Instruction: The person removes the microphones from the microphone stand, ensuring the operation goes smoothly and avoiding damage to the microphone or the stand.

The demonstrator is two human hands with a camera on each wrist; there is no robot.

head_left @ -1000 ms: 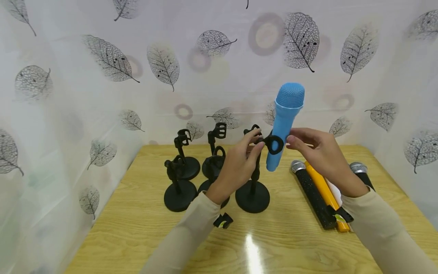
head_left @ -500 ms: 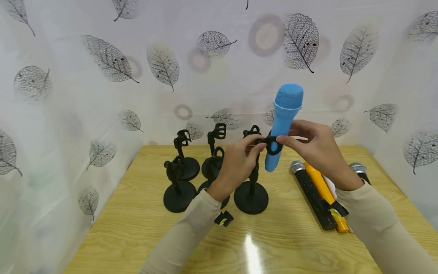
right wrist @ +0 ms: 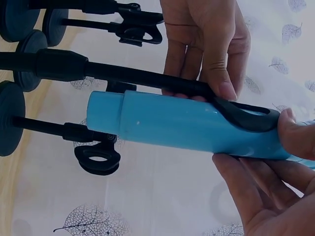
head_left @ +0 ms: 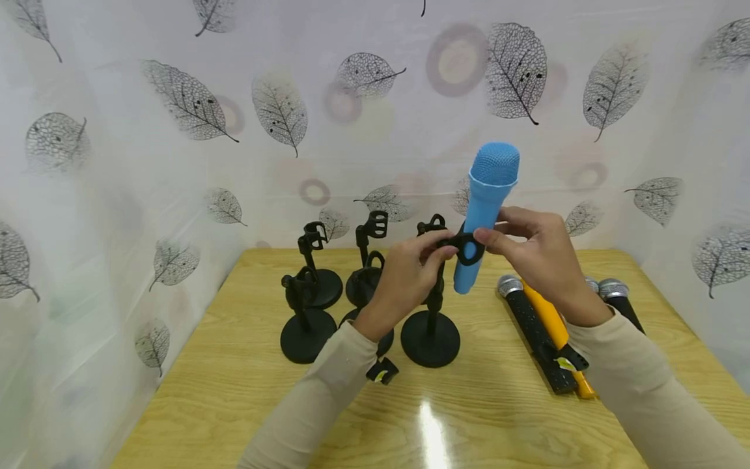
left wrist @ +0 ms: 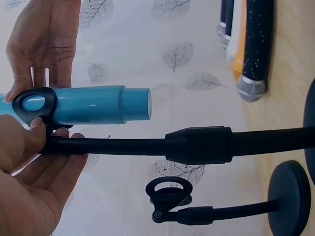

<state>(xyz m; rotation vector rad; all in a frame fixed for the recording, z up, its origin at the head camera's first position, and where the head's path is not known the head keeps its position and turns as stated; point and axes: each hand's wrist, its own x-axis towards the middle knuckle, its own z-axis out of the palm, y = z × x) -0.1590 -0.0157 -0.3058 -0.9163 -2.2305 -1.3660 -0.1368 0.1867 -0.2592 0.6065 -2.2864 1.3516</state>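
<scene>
A blue microphone (head_left: 494,170) sits tilted in the black ring clip (right wrist: 246,116) of a desktop microphone stand (head_left: 430,339), its mesh head up and to the right. My left hand (head_left: 404,277) pinches the top of the stand's pole (left wrist: 113,146) just beside the clip. My right hand (head_left: 541,260) holds the microphone from the right, the thumb pressing at the clip's edge and the other fingers behind the handle. In the left wrist view the handle's lower end (left wrist: 135,104) sticks out past the clip, alongside the pole.
Several black stands with clips, among them one stand (head_left: 307,335), are grouped on the wooden table (head_left: 222,391) to the left. A black speckled microphone (head_left: 536,335), an orange microphone (head_left: 547,316) and silver-headed ones (head_left: 614,288) lie at the right. Leaf-printed sheeting (head_left: 398,143) hangs behind.
My right hand has shifted left along the microphone, bringing its thumb onto the clip. The microphone has moved slightly left. My left hand keeps its pinch by the clip.
</scene>
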